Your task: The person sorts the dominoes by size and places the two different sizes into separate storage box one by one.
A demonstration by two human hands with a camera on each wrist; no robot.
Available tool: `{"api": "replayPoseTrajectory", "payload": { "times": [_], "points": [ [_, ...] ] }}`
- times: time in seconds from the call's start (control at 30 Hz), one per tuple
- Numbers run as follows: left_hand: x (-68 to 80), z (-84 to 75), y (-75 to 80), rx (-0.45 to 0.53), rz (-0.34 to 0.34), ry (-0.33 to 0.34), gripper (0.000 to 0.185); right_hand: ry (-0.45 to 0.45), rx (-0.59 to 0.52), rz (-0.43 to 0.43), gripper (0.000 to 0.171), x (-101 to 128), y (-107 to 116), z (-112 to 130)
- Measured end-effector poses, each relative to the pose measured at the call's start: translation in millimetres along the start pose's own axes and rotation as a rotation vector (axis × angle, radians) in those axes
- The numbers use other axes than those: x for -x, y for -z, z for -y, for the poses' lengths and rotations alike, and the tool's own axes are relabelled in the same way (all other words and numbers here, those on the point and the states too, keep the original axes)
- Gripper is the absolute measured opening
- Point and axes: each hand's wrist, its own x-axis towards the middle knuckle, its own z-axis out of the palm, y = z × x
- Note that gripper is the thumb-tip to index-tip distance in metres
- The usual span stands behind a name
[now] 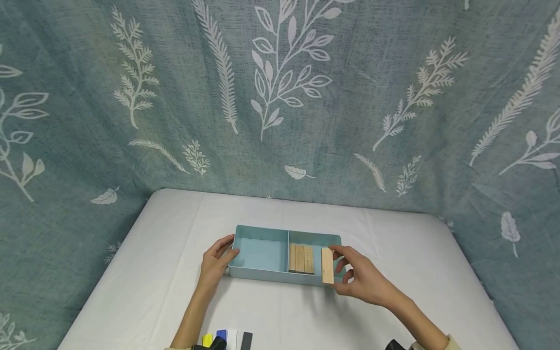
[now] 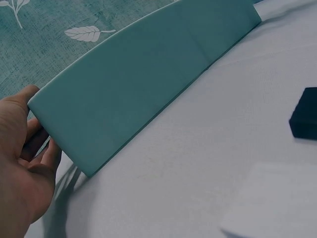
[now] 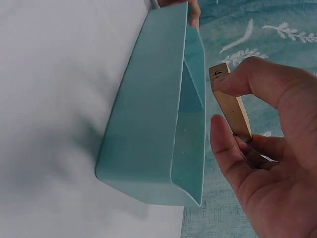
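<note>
A light blue two-compartment box (image 1: pixel 271 276) stands on the white table. My left hand (image 1: pixel 214 265) grips its left end, the thumb over the rim and other fingers against the outer side. Between the thumb and fingers of my right hand (image 1: pixel 365 277) is a wooden block (image 1: pixel 327 266), pinched by its ends above the front right part of the box. Dark markings show on one end of this block (image 3: pixel 230 104) in the right wrist view. Several similar wooden blocks (image 1: pixel 302 258) lie side by side in the right compartment, against the divider; the left compartment holds nothing.
At the table's near edge lie a yellow piece (image 1: pixel 206 340), a blue piece (image 1: pixel 221 334), white pieces (image 1: pixel 232 339) and a dark block (image 1: pixel 246 341), partly cut off by the frame. A patterned green-blue cloth (image 1: pixel 245 160) hangs behind the table and along its sides.
</note>
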Motion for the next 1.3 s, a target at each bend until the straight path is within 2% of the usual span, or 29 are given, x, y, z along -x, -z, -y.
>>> {"api": "replayPoseTrajectory", "payload": {
  "times": [0.37,0.57,0.9,1.1,1.3],
  "points": [
    [-1.0,0.2,0.2,-0.007,-0.005,0.007,0.048,-0.075,0.077,0.041,0.076,-39.0,9.7,-23.4],
    [-0.8,-0.5,0.5,-0.021,-0.01,0.002,0.049,-0.144,0.211,0.069,0.077,-54.5,4.6,-26.2],
    [-2.0,0.0,-0.3,-0.02,-0.01,0.003,0.049,-0.252,0.425,0.112,0.075,-66.9,-14.6,-20.8],
    [-1.9,-1.4,-1.6,-0.021,-0.018,-0.005,0.048,-0.266,0.515,0.114,0.076,-71.7,-22.4,-18.6],
    [-0.9,-1.8,-0.9,-0.016,-0.011,0.001,0.048,-0.289,0.55,0.128,0.067,-76.0,-28.3,-21.3]
  ]
}}
